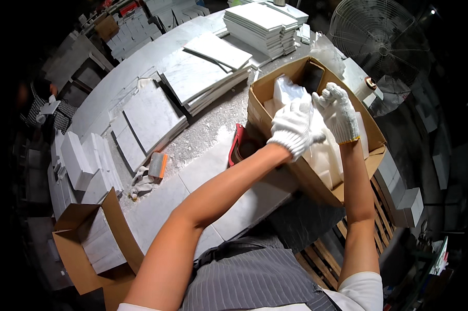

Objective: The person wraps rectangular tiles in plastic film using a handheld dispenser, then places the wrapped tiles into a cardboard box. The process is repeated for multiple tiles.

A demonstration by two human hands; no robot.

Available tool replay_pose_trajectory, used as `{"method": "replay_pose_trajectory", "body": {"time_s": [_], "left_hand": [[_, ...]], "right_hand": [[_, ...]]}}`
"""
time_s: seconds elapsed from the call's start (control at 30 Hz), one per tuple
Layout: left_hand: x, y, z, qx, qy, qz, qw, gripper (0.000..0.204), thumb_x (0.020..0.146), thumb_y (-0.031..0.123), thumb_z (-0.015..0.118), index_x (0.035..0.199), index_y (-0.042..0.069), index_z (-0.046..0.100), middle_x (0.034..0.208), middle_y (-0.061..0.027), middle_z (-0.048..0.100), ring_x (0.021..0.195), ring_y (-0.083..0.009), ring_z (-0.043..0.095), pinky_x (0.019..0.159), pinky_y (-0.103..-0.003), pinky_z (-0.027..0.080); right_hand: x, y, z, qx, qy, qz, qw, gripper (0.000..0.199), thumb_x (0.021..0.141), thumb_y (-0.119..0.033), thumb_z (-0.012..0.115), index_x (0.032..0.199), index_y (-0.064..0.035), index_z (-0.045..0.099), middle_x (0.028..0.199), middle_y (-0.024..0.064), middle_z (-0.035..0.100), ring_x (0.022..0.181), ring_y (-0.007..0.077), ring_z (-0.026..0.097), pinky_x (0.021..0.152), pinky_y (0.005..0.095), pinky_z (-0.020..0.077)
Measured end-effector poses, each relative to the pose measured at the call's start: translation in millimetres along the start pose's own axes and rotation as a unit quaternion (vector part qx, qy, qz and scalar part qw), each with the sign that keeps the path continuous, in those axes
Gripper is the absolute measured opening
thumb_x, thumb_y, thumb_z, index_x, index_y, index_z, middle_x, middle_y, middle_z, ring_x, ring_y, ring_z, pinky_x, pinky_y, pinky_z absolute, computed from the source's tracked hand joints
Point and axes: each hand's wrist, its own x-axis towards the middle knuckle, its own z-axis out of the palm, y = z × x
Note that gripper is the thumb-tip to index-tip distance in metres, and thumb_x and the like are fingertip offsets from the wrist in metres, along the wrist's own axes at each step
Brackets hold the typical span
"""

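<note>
An open cardboard box (366, 165) stands in front of me on the right, holding white, translucent foam-like packing sheets (324, 161). My left hand (292, 128), in a white knit glove, reaches over the box's near left wall. Its fingers lie stretched out over the white packing material. My right hand (339, 115), in a matching glove with a yellow cuff edge, is raised over the box beside it. The right fingers are curled closed; what they hold, if anything, cannot be made out. A clear plastic-like piece (287, 89) sticks up inside the box's far end.
Marble tiles (153, 111) lie in stacks on the dusty table, with a taller tile stack (260, 26) behind. A red tape dispenser (237, 145) sits left of the box. Nearby are an orange-edged block (159, 166), another open carton (70, 254), a fan (383, 49) and a person (50, 106).
</note>
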Motion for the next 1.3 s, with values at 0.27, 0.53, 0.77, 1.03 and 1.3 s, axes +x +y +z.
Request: {"method": "replay_pose_trajectory", "body": {"time_s": [0.27, 0.53, 0.77, 1.03, 1.3], "left_hand": [[76, -11, 33, 0.019, -0.19, -0.148, 0.97, 0.047, 0.099, 0.038, 0.04, 0.13, 0.01, 0.06, 0.136, -0.0175, 0.058, 0.125, -0.0263, 0.057, 0.094, -0.046, 0.05], [60, -23, 43, 0.012, 0.006, -0.03, 0.999, 0.025, 0.09, 0.021, 0.053, 0.097, 0.007, 0.072, 0.104, -0.0195, 0.07, 0.1, -0.0361, 0.065, 0.089, -0.045, 0.052], [34, -62, 44, -0.182, 0.195, 0.06, 0.962, 0.01, 0.089, 0.004, 0.066, 0.099, 0.004, 0.065, 0.092, -0.0119, 0.064, 0.085, -0.0224, 0.064, 0.081, -0.032, 0.052], [38, -45, 45, -0.297, 0.142, 0.033, 0.944, 0.012, 0.093, 0.007, 0.066, 0.103, 0.001, 0.064, 0.094, -0.0091, 0.066, 0.089, -0.0176, 0.062, 0.086, -0.031, 0.05], [26, -43, 40, -0.257, 0.172, 0.028, 0.951, 0.026, 0.086, 0.02, 0.078, 0.098, 0.002, 0.064, 0.089, -0.0068, 0.066, 0.081, -0.0161, 0.063, 0.078, -0.031, 0.053]], "right_hand": [[-62, -10, -1, -0.285, 0.126, -0.073, 0.948, 0.016, 0.097, -0.017, 0.064, 0.107, -0.004, 0.064, 0.087, 0.0004, 0.063, 0.079, 0.0088, 0.058, 0.075, 0.0245, 0.0489], [-74, 7, -80, -0.456, 0.146, -0.049, 0.877, 0.027, 0.1, -0.022, 0.061, 0.108, 0.0035, 0.066, 0.086, 0.0029, 0.066, 0.073, 0.0087, 0.058, 0.069, 0.0241, 0.0484], [-55, 22, -83, -0.394, 0.126, -0.065, 0.908, 0.036, 0.098, -0.027, 0.065, 0.118, 0.0037, 0.063, 0.101, 0.0072, 0.069, 0.086, 0.0125, 0.064, 0.079, 0.0267, 0.0518], [-98, 9, -48, -0.655, 0.054, -0.011, 0.754, 0.066, 0.092, -0.047, 0.07, 0.133, 0.0039, 0.057, 0.129, 0.0206, 0.062, 0.119, 0.0279, 0.058, 0.105, 0.0337, 0.0442], [-73, 30, -54, -0.498, -0.011, -0.028, 0.867, 0.033, 0.093, -0.026, 0.064, 0.119, -0.0061, 0.069, 0.108, 0.0083, 0.072, 0.099, 0.0178, 0.064, 0.09, 0.0324, 0.05]]}}
